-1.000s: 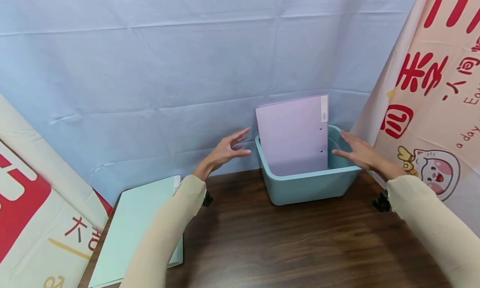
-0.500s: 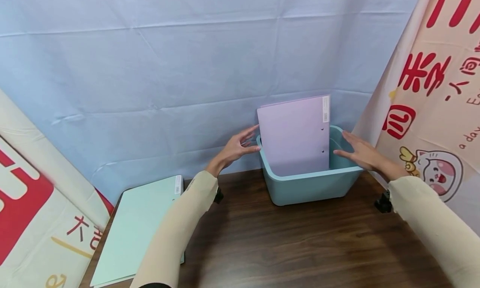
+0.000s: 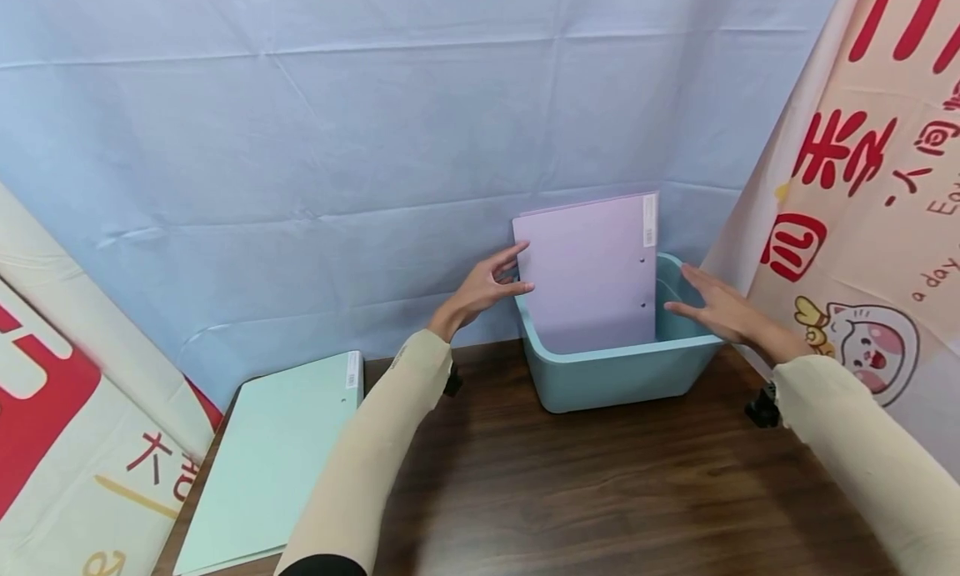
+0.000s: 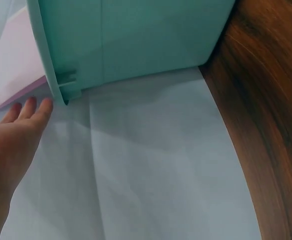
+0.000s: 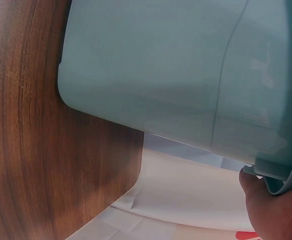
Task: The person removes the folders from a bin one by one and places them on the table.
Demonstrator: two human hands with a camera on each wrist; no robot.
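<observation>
A light purple folder (image 3: 592, 263) with a white label stands upright, leaning back, in a blue-green plastic bin (image 3: 615, 380). My left hand (image 3: 483, 291) is at the folder's left edge, index finger and thumb spread apart and overlapping it in the head view. In the left wrist view its fingertips (image 4: 42, 111) lie right beside the bin's rim, below the folder's edge. Across the bin's right rim rests my right hand (image 3: 722, 309), index finger and thumb extended over the inside. The right wrist view shows a fingertip (image 5: 248, 179) close under the rim's outer lip.
A pale mint-green folder (image 3: 277, 451) lies flat on the dark wooden table (image 3: 570, 493) at the left. Light blue cloth (image 3: 360, 142) hangs behind the bin, and printed cloth (image 3: 847, 251) hangs close along the right side. Another printed cloth (image 3: 112, 426) borders the table's left.
My left hand has moved right, from beside the bin to the purple folder's left edge. The right hand, bin and both folders have stayed in place.
</observation>
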